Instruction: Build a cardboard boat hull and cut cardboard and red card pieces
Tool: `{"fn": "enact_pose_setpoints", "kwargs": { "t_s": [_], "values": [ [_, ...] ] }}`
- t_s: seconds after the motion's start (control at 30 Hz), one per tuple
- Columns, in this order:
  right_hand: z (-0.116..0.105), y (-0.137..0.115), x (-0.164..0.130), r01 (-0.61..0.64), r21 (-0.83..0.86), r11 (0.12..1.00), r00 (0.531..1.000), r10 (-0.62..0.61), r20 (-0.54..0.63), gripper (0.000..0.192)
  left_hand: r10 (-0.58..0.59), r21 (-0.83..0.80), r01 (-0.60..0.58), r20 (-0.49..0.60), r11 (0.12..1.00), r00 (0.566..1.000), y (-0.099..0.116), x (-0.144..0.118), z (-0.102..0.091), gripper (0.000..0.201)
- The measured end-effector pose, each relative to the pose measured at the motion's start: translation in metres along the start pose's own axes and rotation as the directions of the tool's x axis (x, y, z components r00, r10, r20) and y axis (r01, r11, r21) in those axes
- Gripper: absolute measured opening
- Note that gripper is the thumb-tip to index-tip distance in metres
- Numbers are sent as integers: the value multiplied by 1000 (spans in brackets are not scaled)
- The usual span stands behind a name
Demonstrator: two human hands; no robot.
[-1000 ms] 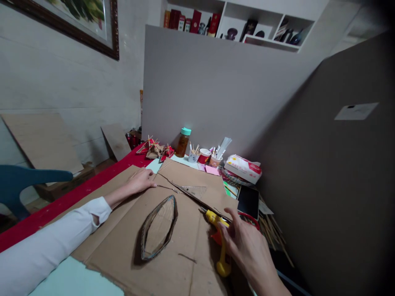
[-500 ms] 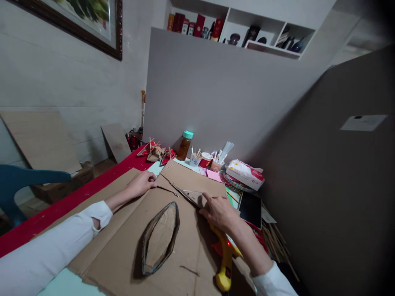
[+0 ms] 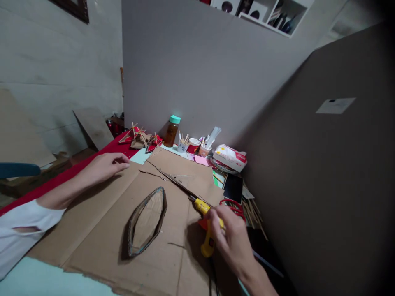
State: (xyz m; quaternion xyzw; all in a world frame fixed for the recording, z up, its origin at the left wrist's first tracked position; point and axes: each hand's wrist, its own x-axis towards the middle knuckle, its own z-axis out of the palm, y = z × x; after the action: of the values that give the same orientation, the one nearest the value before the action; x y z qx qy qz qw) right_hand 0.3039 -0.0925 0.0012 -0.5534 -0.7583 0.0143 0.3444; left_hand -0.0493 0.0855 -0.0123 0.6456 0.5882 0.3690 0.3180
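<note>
Right hand (image 3: 231, 236) grips glue gun (image 3: 207, 245); cup (image 3: 182, 147) holds sticks (image 3: 185, 138)

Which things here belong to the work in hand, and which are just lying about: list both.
Likely in use:
yellow plastic glue gun, in the right hand
brown boat-shaped cardboard piece
large flat brown cardboard sheet

Likely just lying about:
brown cylindrical bottle with teal lid
white-and-red soft pack
flat black rectangular device
</note>
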Motion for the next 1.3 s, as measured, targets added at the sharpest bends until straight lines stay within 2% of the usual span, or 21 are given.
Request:
{"fn": "enact_pose_setpoints", "kwargs": {
  "t_s": [0.07, 0.13, 0.2, 0.27, 0.33, 0.4, 0.47, 0.53, 0.67, 0.73, 0.8, 0.97, 1.07, 1.2, 1.3],
  "values": [
    [13, -6, -15, 49, -36, 998, 981, -41, 189, 23, 9, 103, -11, 18, 995, 1000, -2, -14, -10, 26],
    [18, -13, -23, 99, -63, 993, 950, -76, 304, 13, 37, 243, -43, 27, 969, 999, -8, -34, -21, 28],
    [19, -19, -30, 188, -99, 977, 937, -148, 315, 26, 85, 403, -92, 36, 911, 996, -14, -60, -33, 34],
    [19, -22, -38, 316, -131, 940, 921, -270, 282, 43, 96, 483, -105, 44, 869, 994, -16, -89, -43, 41],
    [24, -24, -47, 447, -152, 881, 880, -403, 252, 53, 78, 470, -71, 5, 880, 997, -12, -118, -47, 40],
    [31, -28, -57, 526, -170, 833, 840, -478, 257, 60, 25, 432, -10, -29, 902, 999, -4, -142, -42, 36],
    [38, -33, -66, 538, -204, 818, 832, -477, 283, 65, -46, 365, 43, 0, 930, 999, 6, -159, -28, 38],
    [41, -39, -71, 509, -232, 829, 846, -432, 313, 63, -77, 238, 54, 90, 970, 993, 15, -168, -10, 45],
    [39, -51, -77, 435, -227, 871, 866, -336, 369, 58, -29, 0, 30, 268, 1000, 963, 26, -165, 25, 73],
    [36, -56, -80, 418, -220, 882, 860, -306, 407, 53, -23, -20, 31, 303, 999, 953, 28, -159, 36, 83],
    [34, -61, -83, 393, -214, 894, 861, -277, 426, 46, -17, 6, 16, 290, 1000, 957, 29, -154, 43, 87],
    [35, -62, -80, 277, -163, 947, 901, -197, 387, 33, 12, 38, -22, 246, 999, 969, 32, -147, 50, 79],
    [45, -59, -65, 240, -233, 942, 909, -134, 395, 26, 1, 74, -18, 219, 997, 976, 33, -140, 53, 75],
    [47, -64, -47, 281, -339, 898, 876, -95, 473, 23, -3, 64, -11, 201, 998, 980, 34, -130, 58, 69],
    [24, -71, -54, 238, -203, 950, 833, -92, 545, 26, 3, 22, -8, 214, 1000, 977, 32, -125, 57, 63]
  ]
}}
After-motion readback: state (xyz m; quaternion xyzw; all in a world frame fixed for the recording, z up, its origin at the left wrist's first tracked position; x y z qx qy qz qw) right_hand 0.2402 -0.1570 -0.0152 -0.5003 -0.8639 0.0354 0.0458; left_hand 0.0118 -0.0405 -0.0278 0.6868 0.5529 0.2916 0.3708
